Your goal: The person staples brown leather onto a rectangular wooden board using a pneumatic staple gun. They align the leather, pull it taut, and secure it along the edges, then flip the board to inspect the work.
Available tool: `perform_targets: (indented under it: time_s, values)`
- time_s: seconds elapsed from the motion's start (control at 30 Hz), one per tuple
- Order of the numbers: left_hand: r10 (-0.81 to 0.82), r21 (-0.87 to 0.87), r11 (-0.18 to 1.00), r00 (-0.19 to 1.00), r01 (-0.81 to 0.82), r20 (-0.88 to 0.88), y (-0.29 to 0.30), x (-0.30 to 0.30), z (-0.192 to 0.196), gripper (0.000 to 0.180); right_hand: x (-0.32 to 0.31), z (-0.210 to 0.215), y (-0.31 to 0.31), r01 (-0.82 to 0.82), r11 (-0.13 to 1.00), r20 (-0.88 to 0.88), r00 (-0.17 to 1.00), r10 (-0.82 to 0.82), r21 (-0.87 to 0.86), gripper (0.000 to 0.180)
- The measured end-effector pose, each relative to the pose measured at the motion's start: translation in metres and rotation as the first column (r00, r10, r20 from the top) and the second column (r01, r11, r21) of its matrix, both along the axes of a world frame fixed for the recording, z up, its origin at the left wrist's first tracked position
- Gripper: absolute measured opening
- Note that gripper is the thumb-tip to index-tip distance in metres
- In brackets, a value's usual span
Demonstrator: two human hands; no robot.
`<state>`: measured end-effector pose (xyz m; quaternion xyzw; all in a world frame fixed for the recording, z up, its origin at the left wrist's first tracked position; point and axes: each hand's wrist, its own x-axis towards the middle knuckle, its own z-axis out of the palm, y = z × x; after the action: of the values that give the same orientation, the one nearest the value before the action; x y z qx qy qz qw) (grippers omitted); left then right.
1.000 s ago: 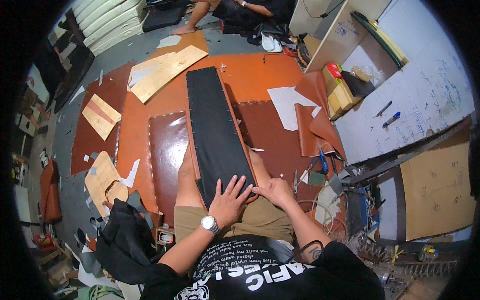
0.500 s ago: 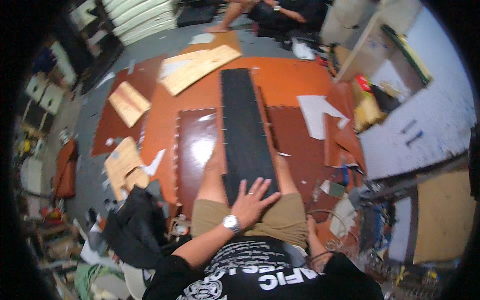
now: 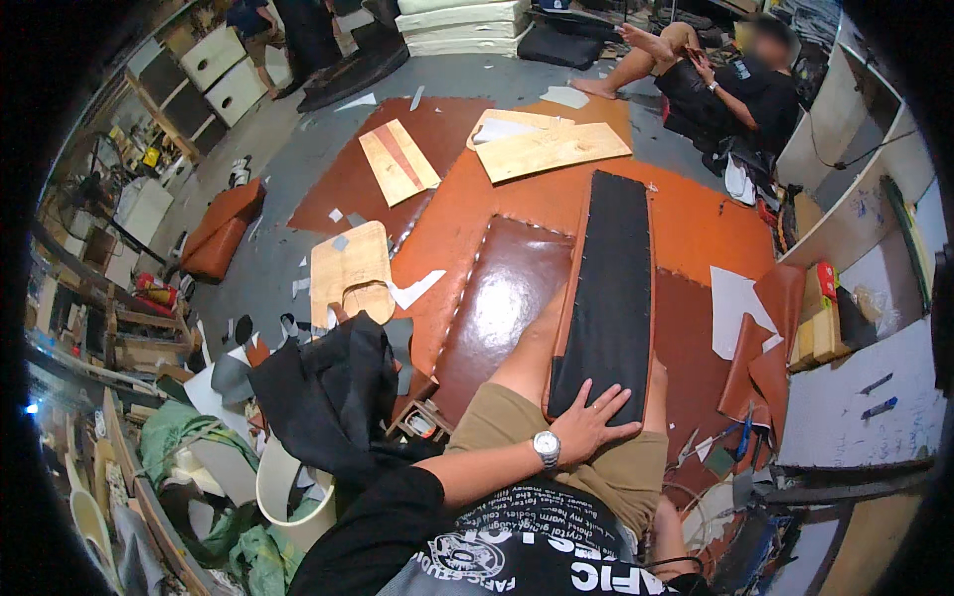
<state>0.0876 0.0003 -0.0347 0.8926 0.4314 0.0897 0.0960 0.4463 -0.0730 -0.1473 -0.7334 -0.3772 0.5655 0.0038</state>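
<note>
**Steadying the black panel**

Right now I have my left hand [image 3: 588,422] spread flat, fingers splayed, pressing the near end of the long black panel [image 3: 608,298] that lies over my lap and runs out across the brown leather sheet [image 3: 497,298]. My right hand is hidden behind my knee; its grip I cannot tell. I judge this a hold-down step; next calls for firm pressure. Farther off, a red-and-yellow box [image 3: 827,281] sits by the white cabinet [image 3: 855,149].

The left hand [image 3: 588,425] lies flat (fingers spread) on a long black panel [image 3: 608,288] across the lap.
</note>
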Motion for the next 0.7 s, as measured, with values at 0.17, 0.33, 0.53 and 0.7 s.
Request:
perform_targets:
  time_s: [0.17, 0.33, 0.53, 0.7]
  values:
    - [-0.015, -0.045, 0.999, 0.996, 0.018, 0.083, -0.001, -0.003, -0.006, 0.074, -0.031, 0.091, 0.067, 0.103, 0.981, -0.159, 0.984, -0.077, 0.167, 0.045]
    - [-0.025, -0.063, 0.998, 0.999, 0.027, 0.022, -0.001, -0.002, -0.002, 0.07, -0.071, 0.173, 0.155, 0.135, 0.895, -0.157, 0.985, -0.074, 0.425, 0.043]
    - [-0.007, -0.079, 0.997, 1.0, 0.008, 0.012, 0.001, -0.001, 0.007, 0.068, -0.126, 0.221, 0.236, -0.125, 0.868, -0.051, 0.984, 0.17, 0.481, 0.038]
    - [0.005, -0.096, 0.995, 1.0, -0.004, 0.012, 0.001, -0.002, 0.004, 0.063, -0.153, 0.206, 0.264, -0.227, 0.879, 0.111, 0.974, 0.199, 0.42, 0.033]
